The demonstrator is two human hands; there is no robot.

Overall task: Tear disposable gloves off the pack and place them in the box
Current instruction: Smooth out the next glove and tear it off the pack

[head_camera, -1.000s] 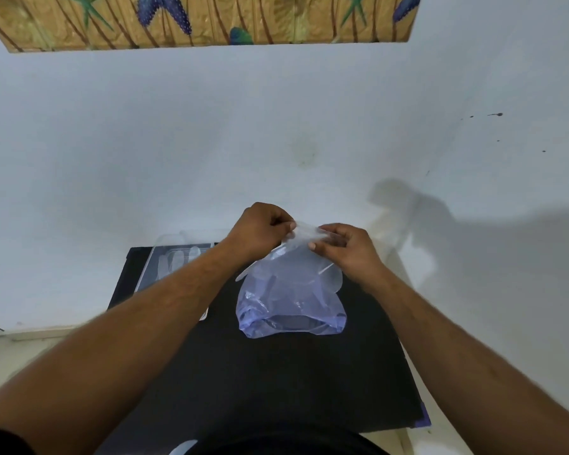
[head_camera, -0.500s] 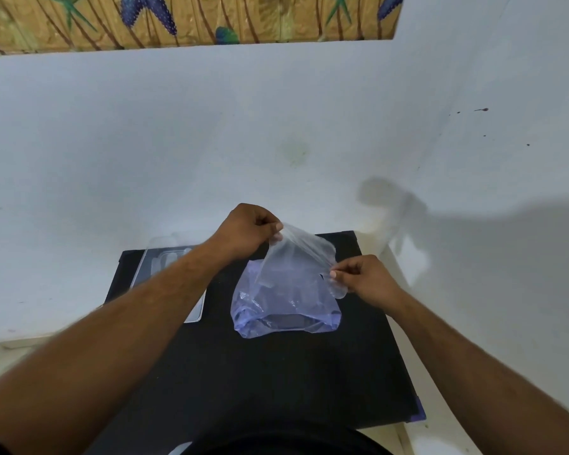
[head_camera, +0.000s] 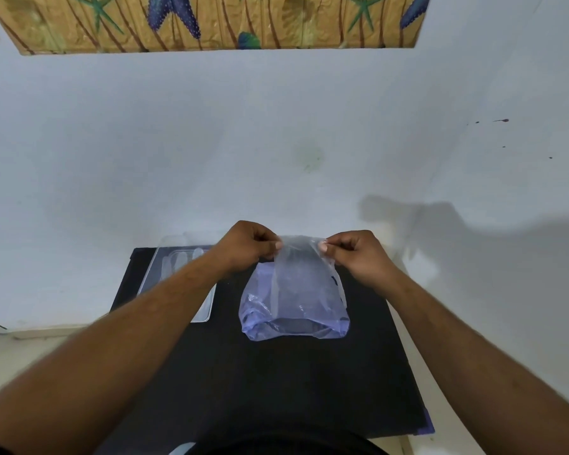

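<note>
Since half a second ago the right hand (head_camera: 358, 257) has risen from the pack's right side to the glove's top edge, level with the left hand (head_camera: 247, 247). Each hand now pinches one top corner of the clear glove (head_camera: 301, 277) between thumb and forefinger, the other fingers curled in, so the sheet hangs stretched between them. Below it, the bluish pack (head_camera: 293, 313) lies on the black mat (head_camera: 276, 382). The clear box (head_camera: 178, 274) sits on the mat's far left corner, partly behind the left forearm, with gloves inside.
</note>
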